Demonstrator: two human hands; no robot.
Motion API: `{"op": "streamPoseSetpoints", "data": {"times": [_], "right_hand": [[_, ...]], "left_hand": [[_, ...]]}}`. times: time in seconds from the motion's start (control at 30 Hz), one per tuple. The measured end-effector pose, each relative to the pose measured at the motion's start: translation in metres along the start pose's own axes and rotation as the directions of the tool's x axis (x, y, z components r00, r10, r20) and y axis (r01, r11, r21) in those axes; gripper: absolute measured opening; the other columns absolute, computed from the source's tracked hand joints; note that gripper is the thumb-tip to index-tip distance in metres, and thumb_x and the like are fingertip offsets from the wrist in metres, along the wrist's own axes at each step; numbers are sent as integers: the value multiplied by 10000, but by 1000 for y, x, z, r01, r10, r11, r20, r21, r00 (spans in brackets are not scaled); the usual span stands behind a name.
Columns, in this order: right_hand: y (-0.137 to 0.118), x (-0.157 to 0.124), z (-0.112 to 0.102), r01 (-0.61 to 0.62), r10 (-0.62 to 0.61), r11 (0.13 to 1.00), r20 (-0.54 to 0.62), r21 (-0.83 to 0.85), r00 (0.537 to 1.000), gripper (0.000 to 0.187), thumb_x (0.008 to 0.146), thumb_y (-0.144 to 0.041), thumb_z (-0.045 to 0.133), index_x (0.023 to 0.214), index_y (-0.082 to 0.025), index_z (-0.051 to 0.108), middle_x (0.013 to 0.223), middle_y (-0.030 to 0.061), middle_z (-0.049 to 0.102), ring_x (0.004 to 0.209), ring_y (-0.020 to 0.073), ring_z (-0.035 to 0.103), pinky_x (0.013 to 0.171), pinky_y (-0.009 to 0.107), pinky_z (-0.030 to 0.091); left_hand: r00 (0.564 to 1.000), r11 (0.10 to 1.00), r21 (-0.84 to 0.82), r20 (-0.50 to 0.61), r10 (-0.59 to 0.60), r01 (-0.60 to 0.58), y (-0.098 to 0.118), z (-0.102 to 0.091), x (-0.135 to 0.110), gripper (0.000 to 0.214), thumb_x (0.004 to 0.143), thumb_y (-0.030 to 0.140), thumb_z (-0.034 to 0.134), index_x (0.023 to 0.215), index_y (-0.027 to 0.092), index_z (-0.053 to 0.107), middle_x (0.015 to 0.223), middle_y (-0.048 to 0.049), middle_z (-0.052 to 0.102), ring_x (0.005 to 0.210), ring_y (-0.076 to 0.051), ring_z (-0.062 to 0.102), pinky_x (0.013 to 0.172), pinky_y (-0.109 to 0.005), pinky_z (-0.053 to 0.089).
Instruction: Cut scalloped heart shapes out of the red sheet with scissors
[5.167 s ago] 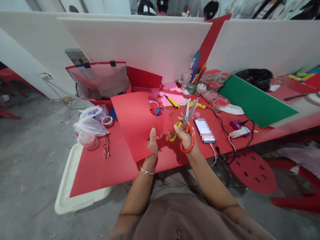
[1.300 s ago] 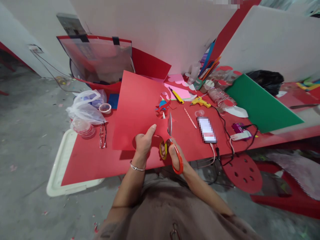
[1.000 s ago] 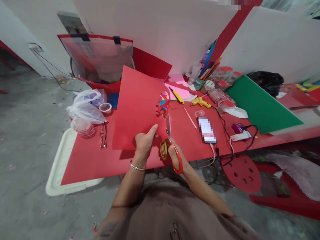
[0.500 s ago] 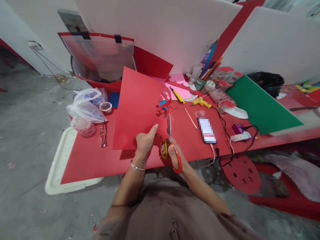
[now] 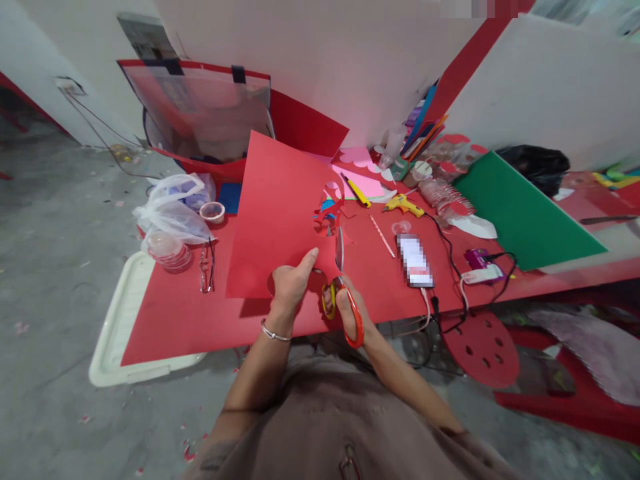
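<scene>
A large sheet of red paper (image 5: 277, 207) is held up at a tilt over the red-topped table. My left hand (image 5: 293, 283) grips its lower edge, thumb on top and the other fingers hidden beneath. In my right hand (image 5: 357, 303) is a pair of scissors (image 5: 355, 320) with red and yellow handles, a finger through the yellow loop. The blades stand apart, pointing away from me at the sheet's right edge. Curved cut-outs and thin red strips mark that edge, just beyond the blade tips.
Right of the sheet lie a yellow cutter (image 5: 356, 189), a striped pencil (image 5: 383, 237), a yellow glue gun (image 5: 404, 205) and a phone (image 5: 415, 260) on a cable. Eyeglasses (image 5: 207, 267), a plastic bag (image 5: 173, 210) and stacked lids (image 5: 169, 252) sit left. A green board (image 5: 530, 213) leans at right.
The view has shifted very slightly. Both hands, the sheet and the scissors keep nearly the same pose.
</scene>
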State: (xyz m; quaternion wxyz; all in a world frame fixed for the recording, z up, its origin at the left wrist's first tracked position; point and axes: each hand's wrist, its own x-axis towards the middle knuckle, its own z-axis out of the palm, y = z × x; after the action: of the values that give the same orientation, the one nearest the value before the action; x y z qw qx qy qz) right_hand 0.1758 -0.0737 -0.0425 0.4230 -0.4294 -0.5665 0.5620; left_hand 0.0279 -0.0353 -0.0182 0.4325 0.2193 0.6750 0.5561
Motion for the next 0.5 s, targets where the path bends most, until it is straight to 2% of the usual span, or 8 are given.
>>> {"op": "streamPoseSetpoints", "data": {"times": [0.17, 0.4, 0.5], "right_hand": [[-5, -1, 7, -44, 45, 998, -23, 36, 999, 647, 895, -881, 531, 916, -235, 560, 727, 12, 567, 593, 175, 543, 530, 317, 487], [-5, 0, 12, -27, 29, 997, -17, 75, 999, 638, 915, -870, 509, 874, -234, 536, 679, -5, 536, 542, 157, 516, 481, 298, 458], [-3, 0, 15, -1, 4, 996, -27, 93, 1000, 638, 916, -867, 512, 887, -230, 540, 675, -10, 532, 534, 151, 519, 475, 285, 455]], "left_hand": [[999, 999, -47, 26, -19, 21, 0, 1, -3, 519, 622, 589, 899, 506, 151, 647, 520, -10, 542, 527, -126, 499, 493, -259, 381], [999, 999, -27, 14, -35, 35, -4, 0, 0, 568, 617, 604, 906, 464, 168, 576, 477, 26, 449, 493, -102, 432, 476, -257, 339], [999, 995, -92, 41, -20, 23, -7, 1, 1, 531, 629, 600, 902, 520, 152, 638, 516, 9, 523, 513, -111, 485, 505, -257, 393]]}}
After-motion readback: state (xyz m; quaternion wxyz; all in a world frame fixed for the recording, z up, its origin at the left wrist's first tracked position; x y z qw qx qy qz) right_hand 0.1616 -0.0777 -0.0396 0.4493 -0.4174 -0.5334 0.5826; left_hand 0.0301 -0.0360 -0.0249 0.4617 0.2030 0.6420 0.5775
